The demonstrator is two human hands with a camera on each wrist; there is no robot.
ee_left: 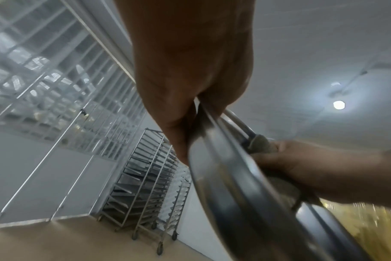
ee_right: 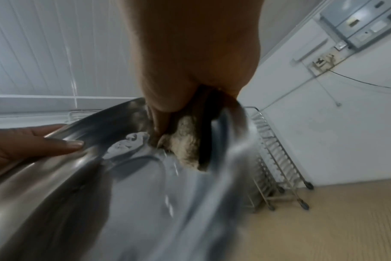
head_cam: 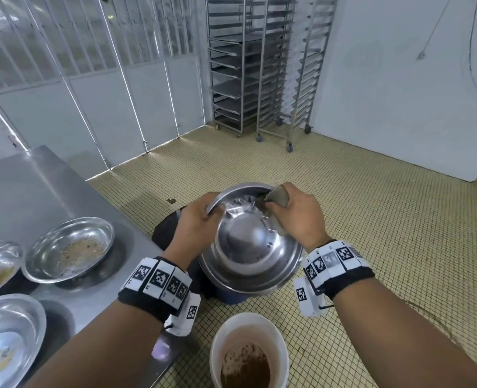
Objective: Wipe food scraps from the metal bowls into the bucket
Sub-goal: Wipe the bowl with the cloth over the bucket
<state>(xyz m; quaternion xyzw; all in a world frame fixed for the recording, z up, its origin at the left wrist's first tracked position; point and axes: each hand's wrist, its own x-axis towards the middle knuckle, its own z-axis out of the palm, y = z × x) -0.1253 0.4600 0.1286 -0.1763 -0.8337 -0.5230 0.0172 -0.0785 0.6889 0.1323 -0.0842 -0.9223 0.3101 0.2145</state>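
Note:
I hold a metal bowl (head_cam: 248, 233) tilted over the floor. My left hand (head_cam: 201, 217) pinches its near-left rim, thumb inside. My right hand (head_cam: 293, 217) grips a grey-brown cloth (head_cam: 277, 196) pressed against the bowl's far-right inner wall. In the left wrist view my left hand (ee_left: 190, 88) clamps the bowl's rim (ee_left: 234, 176), with the cloth (ee_left: 261, 143) beyond it. In the right wrist view my right hand (ee_right: 190, 61) pushes the cloth (ee_right: 188, 150) into the bowl (ee_right: 123, 194). The white bucket (head_cam: 283, 357), with brown scraps (head_cam: 245, 368) inside, stands on the floor near me, below the bowl.
A larger metal bowl (head_cam: 259, 284) sits under the held one on a blue base. The steel table (head_cam: 35, 186) at left carries three bowls, one (head_cam: 72, 247) with brown scraps. Wheeled tray racks (head_cam: 259, 65) stand against the back wall. Tiled floor lies to the right.

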